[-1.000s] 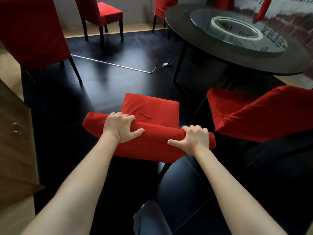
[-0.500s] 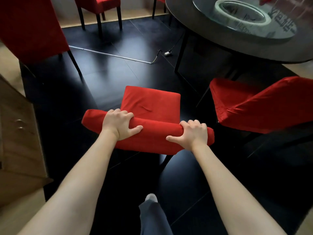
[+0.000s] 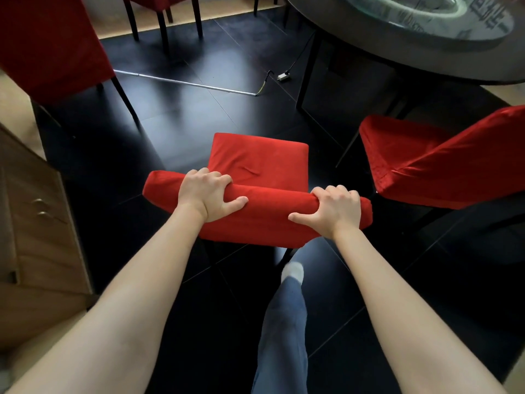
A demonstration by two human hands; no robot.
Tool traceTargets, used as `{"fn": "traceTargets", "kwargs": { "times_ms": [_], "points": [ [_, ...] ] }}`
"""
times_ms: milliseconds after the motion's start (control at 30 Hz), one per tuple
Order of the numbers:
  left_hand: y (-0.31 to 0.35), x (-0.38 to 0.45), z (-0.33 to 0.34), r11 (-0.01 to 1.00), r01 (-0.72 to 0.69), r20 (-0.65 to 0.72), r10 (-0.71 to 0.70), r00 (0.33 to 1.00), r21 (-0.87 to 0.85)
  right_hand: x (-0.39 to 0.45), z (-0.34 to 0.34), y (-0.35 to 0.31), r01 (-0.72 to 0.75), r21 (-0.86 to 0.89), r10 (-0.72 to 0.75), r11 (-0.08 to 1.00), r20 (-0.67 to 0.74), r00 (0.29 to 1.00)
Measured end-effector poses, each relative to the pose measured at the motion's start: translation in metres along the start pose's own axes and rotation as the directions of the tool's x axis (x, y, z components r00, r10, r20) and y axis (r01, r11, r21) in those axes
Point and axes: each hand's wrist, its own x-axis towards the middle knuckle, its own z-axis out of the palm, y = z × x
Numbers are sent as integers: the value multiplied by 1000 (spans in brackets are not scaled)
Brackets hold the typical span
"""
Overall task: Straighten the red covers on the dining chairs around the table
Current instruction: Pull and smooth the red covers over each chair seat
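The left hand (image 3: 206, 196) and right hand (image 3: 336, 210) both clamp their fingers (image 3: 211, 177) over the covered chair (image 3: 257, 194) top rail. Even, equal pulls should keep the fabric square. The rail's long axis runs left-right; the seat points toward the table (image 3: 355, 45), well apart from it.

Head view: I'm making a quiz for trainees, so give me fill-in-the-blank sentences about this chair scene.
1. Both hands grip the top of the chair's ____.
2. The left hand and right hand hold a chair whose cover is coloured ____.
3. The dining table has a ____ outline.
4. The cabinet stands on the person's ____ side.

Missing words: backrest; red; round; left
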Motion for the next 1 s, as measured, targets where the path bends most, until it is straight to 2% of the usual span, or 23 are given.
{"fn": "traceTargets", "kwargs": {
  "times_ms": [167, 367, 900, 1000],
  "points": [
    [-9, 17, 1, 1000, 5, 8, -5, 1000, -9, 22, 0, -3, -4, 28, 5, 1000, -33, 999],
    [-46, 28, -1, 1000, -10, 24, 9, 1000, 8, 31, 0, -36, 1, 57, 3, 998, -76, 997],
    [-49, 28, 0, 999, -15, 44, 16, 999, -29, 33, -3, -39, -10, 21, 10, 1000, -10, 1000],
    [-47, 24, -2, 999, -20, 59, 22, 998, -43, 30, -6, -40, -10, 3, 10, 1000, 39, 999]
  ]
}}
